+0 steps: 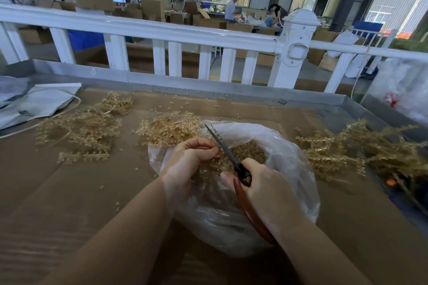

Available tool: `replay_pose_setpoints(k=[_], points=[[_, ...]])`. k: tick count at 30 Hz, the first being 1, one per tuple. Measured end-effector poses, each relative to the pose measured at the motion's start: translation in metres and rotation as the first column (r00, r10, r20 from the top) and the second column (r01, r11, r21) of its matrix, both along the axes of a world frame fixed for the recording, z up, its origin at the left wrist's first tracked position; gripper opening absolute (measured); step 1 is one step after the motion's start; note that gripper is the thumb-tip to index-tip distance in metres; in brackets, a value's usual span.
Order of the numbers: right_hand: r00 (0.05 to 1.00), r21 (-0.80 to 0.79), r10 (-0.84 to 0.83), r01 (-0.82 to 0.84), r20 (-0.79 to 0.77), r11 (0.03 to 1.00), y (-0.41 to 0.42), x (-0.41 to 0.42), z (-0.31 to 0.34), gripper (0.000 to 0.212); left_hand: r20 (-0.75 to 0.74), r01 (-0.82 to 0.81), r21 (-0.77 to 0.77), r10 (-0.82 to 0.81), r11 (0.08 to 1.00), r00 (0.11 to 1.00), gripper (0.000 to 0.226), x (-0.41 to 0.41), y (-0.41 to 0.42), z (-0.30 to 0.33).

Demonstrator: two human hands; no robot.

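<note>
Cutting step: amber plastic sprue strip [211, 165] snipped over clear plastic bag [286, 146].
Strip pinched by left hand [190, 161]; red-handled black scissors [222, 146] gripped by right hand [262, 184]; blades probably closed next.

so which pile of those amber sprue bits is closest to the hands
The middle pile, right behind the clear bag and just beyond the left hand. The left pile and right pile lie well off to either side.

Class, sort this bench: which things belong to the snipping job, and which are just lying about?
In the job: left hand, the sprue it pinches, scissors gripped by the right hand, bag underneath, sprue piles.
Lying about: grey cloth, railing.
</note>
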State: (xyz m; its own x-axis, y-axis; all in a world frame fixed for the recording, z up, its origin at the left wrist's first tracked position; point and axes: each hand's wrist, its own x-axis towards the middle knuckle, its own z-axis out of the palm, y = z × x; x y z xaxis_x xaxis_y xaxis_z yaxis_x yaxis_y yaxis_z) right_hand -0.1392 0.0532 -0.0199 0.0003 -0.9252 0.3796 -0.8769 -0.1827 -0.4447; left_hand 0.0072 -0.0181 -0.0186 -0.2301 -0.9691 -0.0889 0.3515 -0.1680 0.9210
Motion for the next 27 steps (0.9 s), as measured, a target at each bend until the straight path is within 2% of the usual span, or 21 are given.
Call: replay_pose_setpoints(k=[6, 18, 23, 27], points=[[1.0, -0.014, 0.006, -0.006, -0.004, 1.0, 0.0037, -0.0002, -0.0002, 0.037, -0.043, 0.006, 0.039, -0.004, 0.999, 0.999, 0.005, -0.0008, -0.0011, 0.0015], [0.999, 0.075, 0.035, -0.033, -0.023, 0.997, 0.0034, 0.0033, 0.0051, 0.033, -0.031, -0.001, -0.014, 0.001, 1.0, 1.0, 0.018, 0.0006, -0.0029, 0.0005], [1.0, 0.081, 0.029, -0.029, 0.004, 0.996, 0.0028, 0.0042, 0.0047, 0.032, 0.026, 0.008, -0.034, -0.007, 0.999, 1.0, 0.011, 0.0006, -0.002, -0.0013], [0.999, 0.078, 0.023, -0.026, 0.029, 0.997, 0.0017, 0.0059, 0.0044, 0.032, 0.017, 0.035, 0.008, -0.036, 0.999, 0.999, 0.005, 0.0016, -0.0031, -0.0025]])
